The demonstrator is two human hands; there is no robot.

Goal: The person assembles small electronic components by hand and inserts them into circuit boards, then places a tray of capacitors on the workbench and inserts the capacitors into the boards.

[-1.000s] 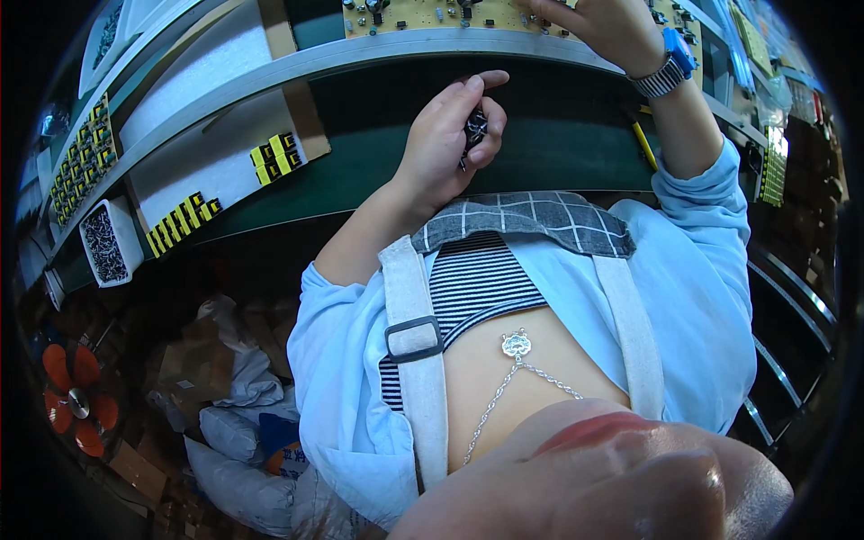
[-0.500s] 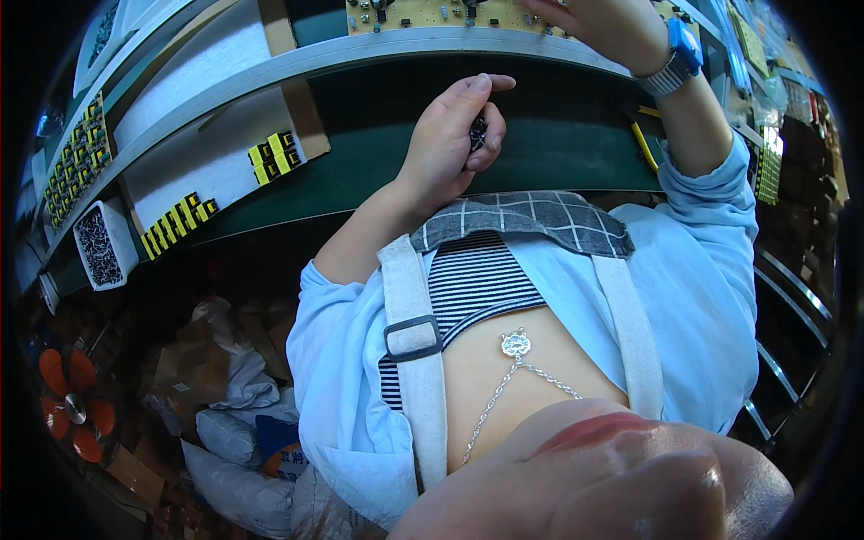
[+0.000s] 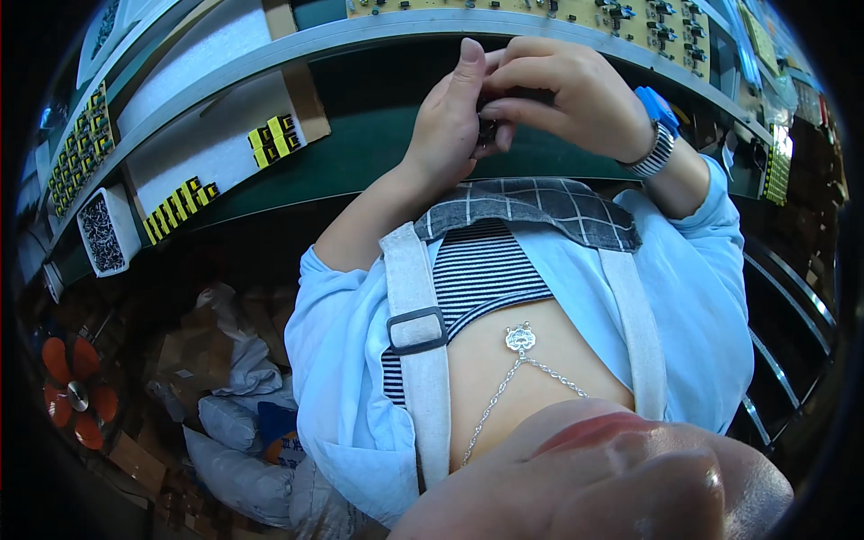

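Note:
My left hand and my right hand meet in front of my chest, over the green work surface. Between their fingertips sits a small dark component, mostly hidden by the fingers. Both hands pinch it. On the right wrist is a blue watch with a metal band. A long yellowish circuit board with dark parts lies just beyond the hands at the top edge.
White foam trays with yellow-and-black parts lie at left on the bench. A white tray of small dark pieces sits further left. Below the bench are bags and cardboard and an orange fan.
My right hand came down from the circuit board at the top and joined my left hand on the small dark component. The left hand stayed nearly in place.

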